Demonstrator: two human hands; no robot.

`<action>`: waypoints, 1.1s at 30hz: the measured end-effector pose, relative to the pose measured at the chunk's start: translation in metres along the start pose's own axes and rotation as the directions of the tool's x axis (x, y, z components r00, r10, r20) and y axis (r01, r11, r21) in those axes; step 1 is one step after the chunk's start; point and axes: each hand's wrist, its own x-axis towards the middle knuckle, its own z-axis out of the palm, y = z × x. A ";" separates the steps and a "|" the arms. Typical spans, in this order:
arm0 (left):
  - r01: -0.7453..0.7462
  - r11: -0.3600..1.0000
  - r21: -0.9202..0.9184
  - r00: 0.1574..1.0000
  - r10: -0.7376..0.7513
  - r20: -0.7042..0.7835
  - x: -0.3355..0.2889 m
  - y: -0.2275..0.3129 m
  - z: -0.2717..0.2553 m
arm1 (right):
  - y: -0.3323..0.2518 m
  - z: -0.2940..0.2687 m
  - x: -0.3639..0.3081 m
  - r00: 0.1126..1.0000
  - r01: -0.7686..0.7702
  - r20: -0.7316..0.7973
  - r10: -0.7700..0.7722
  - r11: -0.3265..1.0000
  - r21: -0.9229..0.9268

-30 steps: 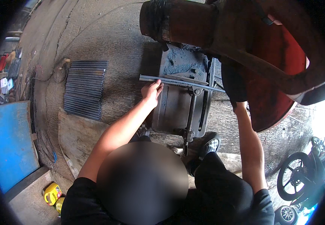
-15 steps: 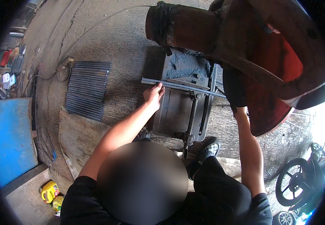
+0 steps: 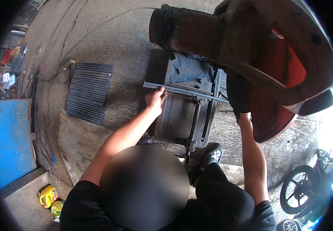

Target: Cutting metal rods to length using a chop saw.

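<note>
A cut-off saw stands on the floor ahead of me, with its dark metal base point(image 3: 176, 121), a screw clamp point(image 3: 194, 123) and a large brown and red head and guard point(image 3: 197, 32) above it. My left hand point(image 3: 155, 101) is closed on the left end of thin grey metal rods point(image 3: 180, 91), which lie across the base at the clamp's jaw. The rods' right end passes toward the saw head. My right forearm point(image 3: 254, 158) reaches up beneath the guard. Dark parts cover my right hand, so its fingers are hidden.
Left of the saw, a row of dark metal rods point(image 3: 89, 92) lies on the rough floor near a worn sheet point(image 3: 80, 136). A blue panel point(image 3: 10, 134) and a yellow jug point(image 3: 48, 196) are farther left. A motorcycle wheel point(image 3: 299, 188) stands at the lower right.
</note>
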 end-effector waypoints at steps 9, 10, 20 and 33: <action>-0.007 1.000 -0.012 1.000 0.007 0.005 0.000 0.000 -0.002 | -0.015 -0.003 -0.004 1.000 -0.009 0.018 0.009 0.999 0.045; -0.006 1.000 -0.009 1.000 0.006 0.005 0.000 0.000 -0.002 | -0.020 -0.004 -0.006 1.000 -0.008 0.016 0.007 0.999 0.050; 0.015 1.000 -0.019 1.000 -0.014 0.028 -0.001 0.001 -0.001 | -0.174 -0.065 -0.037 0.985 0.173 0.009 -0.173 0.985 0.000; 0.005 0.999 -0.039 1.000 -0.004 0.013 0.007 -0.001 -0.002 | -0.451 -0.151 -0.142 0.817 0.520 -0.193 -0.544 0.839 -0.162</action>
